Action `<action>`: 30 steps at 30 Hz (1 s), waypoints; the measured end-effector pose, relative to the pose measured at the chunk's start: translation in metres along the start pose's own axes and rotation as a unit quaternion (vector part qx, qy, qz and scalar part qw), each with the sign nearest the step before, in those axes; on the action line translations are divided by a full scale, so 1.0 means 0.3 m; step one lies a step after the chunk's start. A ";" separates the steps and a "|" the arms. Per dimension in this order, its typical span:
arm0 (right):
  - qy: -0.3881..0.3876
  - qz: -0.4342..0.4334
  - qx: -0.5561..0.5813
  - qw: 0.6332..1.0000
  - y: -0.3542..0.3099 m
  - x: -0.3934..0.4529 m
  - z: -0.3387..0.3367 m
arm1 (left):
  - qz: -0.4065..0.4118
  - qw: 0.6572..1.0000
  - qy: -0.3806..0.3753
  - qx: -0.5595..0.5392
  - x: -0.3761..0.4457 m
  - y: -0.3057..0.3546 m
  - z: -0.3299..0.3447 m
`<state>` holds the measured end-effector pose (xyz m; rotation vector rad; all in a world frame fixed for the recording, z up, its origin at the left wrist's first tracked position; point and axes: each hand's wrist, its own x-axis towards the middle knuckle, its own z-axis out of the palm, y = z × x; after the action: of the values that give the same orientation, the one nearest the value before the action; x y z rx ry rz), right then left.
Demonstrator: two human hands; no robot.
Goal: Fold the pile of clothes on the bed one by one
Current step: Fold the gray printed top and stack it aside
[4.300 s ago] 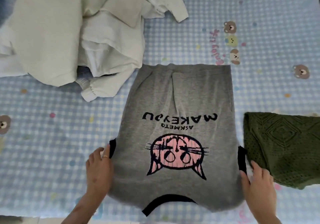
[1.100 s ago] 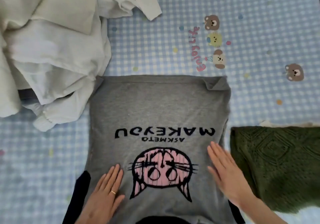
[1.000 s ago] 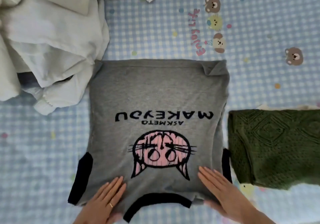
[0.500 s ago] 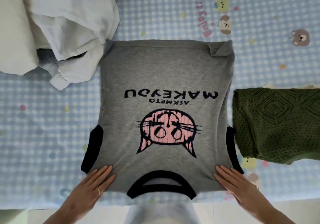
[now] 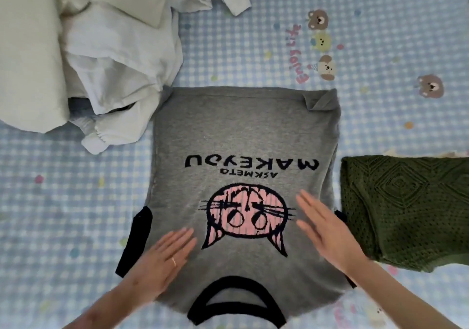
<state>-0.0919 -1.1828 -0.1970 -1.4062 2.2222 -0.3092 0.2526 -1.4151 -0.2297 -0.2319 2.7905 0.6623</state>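
home bedroom, bear-print checked bedsheet (image 5: 380,24), pile of clothes (image 5: 88,49) on it

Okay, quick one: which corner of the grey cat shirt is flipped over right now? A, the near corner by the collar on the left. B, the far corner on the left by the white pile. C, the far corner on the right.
C: the grey cat shirt has a small flap turned back at its far right corner, while the far left corner beside the white pile lies flat.
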 end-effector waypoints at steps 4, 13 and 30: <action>0.030 0.051 -0.055 0.997 0.114 0.396 -0.130 | -0.121 0.987 0.090 0.047 0.432 -0.181 -0.225; -0.067 0.059 -0.265 0.960 0.403 0.835 -0.186 | -0.206 0.972 -0.007 0.111 0.953 -0.600 -0.458; 0.106 0.017 -0.141 0.984 0.400 0.729 -0.380 | -0.131 0.968 0.069 0.202 0.746 -0.613 -0.547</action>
<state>-0.3210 -1.3326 -0.2131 -1.5391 2.5408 -0.1422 0.0432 -1.6739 -0.2299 -0.5672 2.8719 0.0124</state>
